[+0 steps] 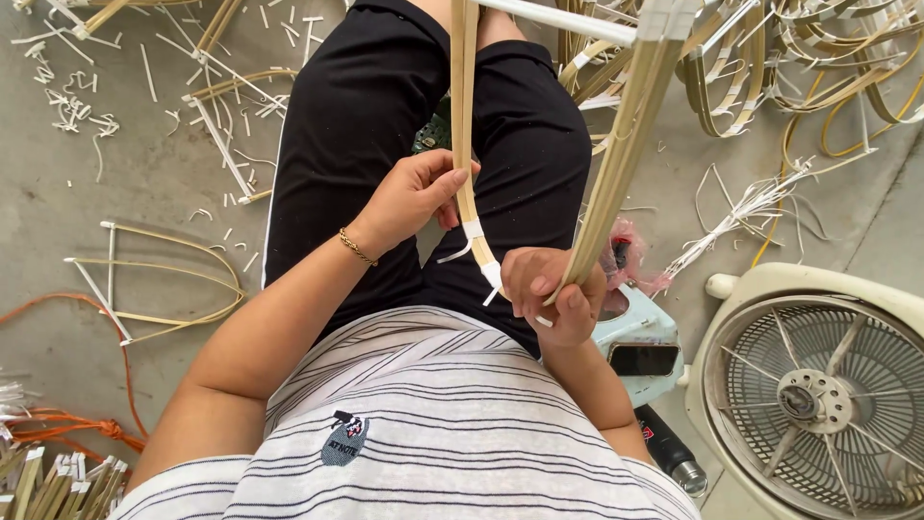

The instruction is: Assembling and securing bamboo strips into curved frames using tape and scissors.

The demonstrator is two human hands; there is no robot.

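My left hand reached forward over my lap with the wrist bent a little inward, a thin gold bracelet lying across it, and its thumb and fingers were pinched on the left limb of the bamboo strip frame, just above a band of white tape. My right hand sat lower and nearer my body, curled into a fist, and it was closed around the right limb of the same frame where the flat strips ran up and away toward the top of the view. The two limbs met in a narrow bend between my hands, bound there by a second band of white tape, so I counted two taped spots on the one frame. The frame stood upright over my black trousers, its bend touching my right fingers and lying just below my left. On the concrete floor to my left lay one finished fan-shaped frame among loose white offcuts. To my right stood one cream box fan, lying face up, with one pale blue tape dispenser just beside my right forearm. A heap of bent strips lay beyond it, too tangled to count.
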